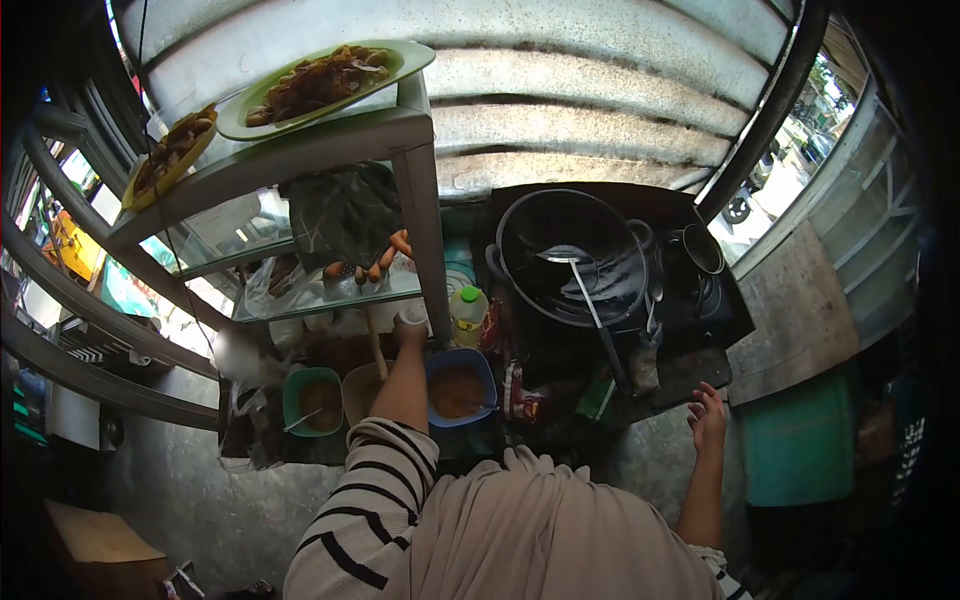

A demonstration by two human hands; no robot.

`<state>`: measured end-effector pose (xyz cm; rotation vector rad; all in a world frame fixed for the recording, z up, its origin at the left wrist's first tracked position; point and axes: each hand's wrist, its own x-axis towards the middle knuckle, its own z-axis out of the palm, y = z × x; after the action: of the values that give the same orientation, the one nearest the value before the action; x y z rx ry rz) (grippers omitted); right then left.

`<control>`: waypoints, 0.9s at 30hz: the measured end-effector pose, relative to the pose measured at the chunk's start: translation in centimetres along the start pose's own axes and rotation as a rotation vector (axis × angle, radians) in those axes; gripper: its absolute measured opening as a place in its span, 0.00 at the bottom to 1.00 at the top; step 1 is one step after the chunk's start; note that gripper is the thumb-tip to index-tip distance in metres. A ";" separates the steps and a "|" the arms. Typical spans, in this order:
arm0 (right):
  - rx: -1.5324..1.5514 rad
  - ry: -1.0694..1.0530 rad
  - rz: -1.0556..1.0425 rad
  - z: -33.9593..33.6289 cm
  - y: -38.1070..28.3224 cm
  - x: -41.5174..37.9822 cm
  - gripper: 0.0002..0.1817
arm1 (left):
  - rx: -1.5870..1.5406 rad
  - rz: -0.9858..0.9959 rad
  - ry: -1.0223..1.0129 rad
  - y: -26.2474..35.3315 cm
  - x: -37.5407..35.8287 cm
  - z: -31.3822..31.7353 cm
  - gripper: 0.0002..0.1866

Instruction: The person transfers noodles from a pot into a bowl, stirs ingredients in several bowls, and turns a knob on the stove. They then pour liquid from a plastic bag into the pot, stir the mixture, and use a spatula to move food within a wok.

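My left hand [410, 334] reaches forward beside the cabinet post, its fingers around a small whitish cup-like container [412, 314]. What is inside it is too small to tell. Just right of that hand stands a bottle [468, 316] with a green cap. Below the left forearm are a blue bowl [490, 385] of brownish food, a brownish tub [355, 398] partly hidden by the arm, and a green bowl [289, 400] with a spoon. Out at the right, my right hand [708, 418] hangs in the air with fingers apart, holding nothing.
A black wok [540, 285] with a long-handled ladle [590, 303] sits on the stove [735, 310]. A small pan [702, 250] is beside it. The glass cabinet [415, 190] bears a green plate [420, 55] of fried food. A green box [597, 398] lies near the counter edge.
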<state>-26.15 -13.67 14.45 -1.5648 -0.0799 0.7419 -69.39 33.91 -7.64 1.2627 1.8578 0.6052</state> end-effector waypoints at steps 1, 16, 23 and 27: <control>-0.001 0.008 0.007 0.7 -1.3 -0.9 0.16 | -0.103 0.008 0.060 -0.4 0.1 0.4 0.39; 0.128 0.065 0.209 2.7 1.8 10.0 0.13 | -0.978 -0.069 -0.359 6.6 -20.4 -7.5 0.31; -0.427 0.164 0.079 -3.7 3.1 21.1 0.15 | -0.336 0.139 -0.736 1.0 -29.2 -7.5 0.16; -0.883 0.313 -0.010 -3.9 1.1 24.2 0.18 | -0.028 0.031 -1.177 -1.4 -33.7 -2.5 0.15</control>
<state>-5.68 -5.84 3.46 -2.5015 -0.2025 0.4507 -65.86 2.45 4.34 1.2117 0.8322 -0.1372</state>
